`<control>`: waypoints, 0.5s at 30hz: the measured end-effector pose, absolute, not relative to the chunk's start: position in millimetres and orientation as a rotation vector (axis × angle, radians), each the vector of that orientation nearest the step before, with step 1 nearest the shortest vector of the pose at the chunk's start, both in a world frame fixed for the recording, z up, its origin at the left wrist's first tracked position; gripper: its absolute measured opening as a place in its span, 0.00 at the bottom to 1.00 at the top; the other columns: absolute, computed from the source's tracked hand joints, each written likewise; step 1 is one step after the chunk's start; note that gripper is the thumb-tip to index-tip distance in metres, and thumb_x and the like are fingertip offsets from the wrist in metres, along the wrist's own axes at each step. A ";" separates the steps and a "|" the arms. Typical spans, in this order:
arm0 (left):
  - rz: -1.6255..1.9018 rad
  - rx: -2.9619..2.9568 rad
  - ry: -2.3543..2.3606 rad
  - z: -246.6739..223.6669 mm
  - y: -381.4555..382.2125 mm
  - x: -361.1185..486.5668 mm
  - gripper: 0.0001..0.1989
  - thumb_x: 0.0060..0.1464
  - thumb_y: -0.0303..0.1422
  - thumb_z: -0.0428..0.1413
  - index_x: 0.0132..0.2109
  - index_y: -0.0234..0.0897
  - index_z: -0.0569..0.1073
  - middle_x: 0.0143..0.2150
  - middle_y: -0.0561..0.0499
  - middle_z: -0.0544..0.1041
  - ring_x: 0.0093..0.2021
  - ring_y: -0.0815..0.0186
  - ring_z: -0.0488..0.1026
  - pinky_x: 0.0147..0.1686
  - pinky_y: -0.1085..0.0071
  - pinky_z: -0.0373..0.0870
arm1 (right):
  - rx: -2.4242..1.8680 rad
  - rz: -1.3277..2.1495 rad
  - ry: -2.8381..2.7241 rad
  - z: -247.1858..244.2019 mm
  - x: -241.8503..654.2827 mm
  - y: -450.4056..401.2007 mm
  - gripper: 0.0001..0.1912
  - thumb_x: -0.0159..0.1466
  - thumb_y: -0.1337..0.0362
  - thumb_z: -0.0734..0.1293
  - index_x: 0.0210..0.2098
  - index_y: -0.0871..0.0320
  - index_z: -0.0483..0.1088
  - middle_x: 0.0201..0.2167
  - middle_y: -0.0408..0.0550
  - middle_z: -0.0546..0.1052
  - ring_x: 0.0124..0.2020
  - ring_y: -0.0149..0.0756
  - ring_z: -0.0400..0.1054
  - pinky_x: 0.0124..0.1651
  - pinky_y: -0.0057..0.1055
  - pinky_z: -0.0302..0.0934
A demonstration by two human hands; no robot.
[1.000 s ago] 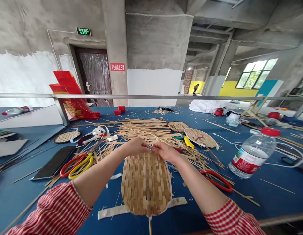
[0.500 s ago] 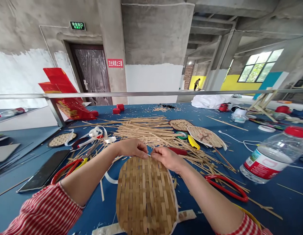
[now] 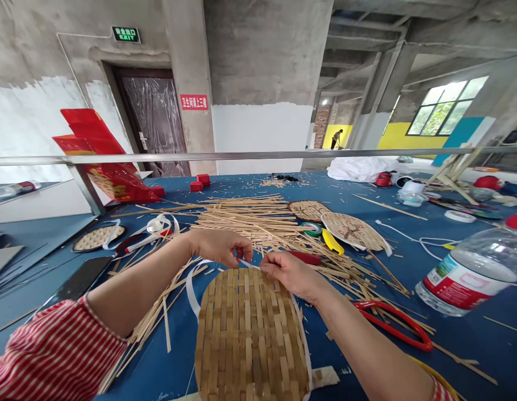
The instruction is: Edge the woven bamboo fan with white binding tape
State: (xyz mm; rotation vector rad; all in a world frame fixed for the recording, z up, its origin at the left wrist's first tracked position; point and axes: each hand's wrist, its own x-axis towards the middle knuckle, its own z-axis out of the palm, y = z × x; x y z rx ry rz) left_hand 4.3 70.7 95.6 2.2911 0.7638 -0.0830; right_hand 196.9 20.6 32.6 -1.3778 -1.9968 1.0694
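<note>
Head view: we observe two bare hands meeting at the top edge of a woven panel [image 3: 250, 334].
Left hand [image 3: 218, 246]: thumb and fingers narrowed to a pinch on a white strip [image 3: 193, 289], which loops down on the panel's left side.
Right hand [image 3: 289, 273]: thumb and fingers pinched on the panel's top edge; a short span of strip runs between the hands.
Woven panel: directly before us, below the hands, over the blue tabletop [image 3: 162, 373]; its lower end leaves the frame. We cannot tell whether it lies flat.
Bamboo slats [image 3: 247, 214]: heaped just beyond the hands, spreading to both sides.
Green tape roll [image 3: 312, 229]: right of the heap, touching or near a yellow object [image 3: 332, 242].
Decorated panels [image 3: 356, 231]: two, overlapping, beyond the yellow object.
Red handle [image 3: 394, 326]: beside the right forearm.
Bottle [image 3: 471, 275]: upright or slightly tilted, farther right, red-capped.
Red bag [image 3: 112, 172]: far left, by the metal rail [image 3: 241, 158].
</note>
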 end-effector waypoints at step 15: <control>0.136 2.159 0.933 86.2 60.8 -0.7 0.09 0.43 0.35 0.53 0.32 0.36 0.73 0.29 0.55 0.72 0.31 0.70 0.66 0.32 0.77 0.58 | -1.374 1.105 -1.969 41.5 197.5 13.4 0.11 0.57 0.58 0.58 0.26 0.60 0.64 0.20 0.38 0.61 0.21 0.25 0.53 0.23 0.22 0.46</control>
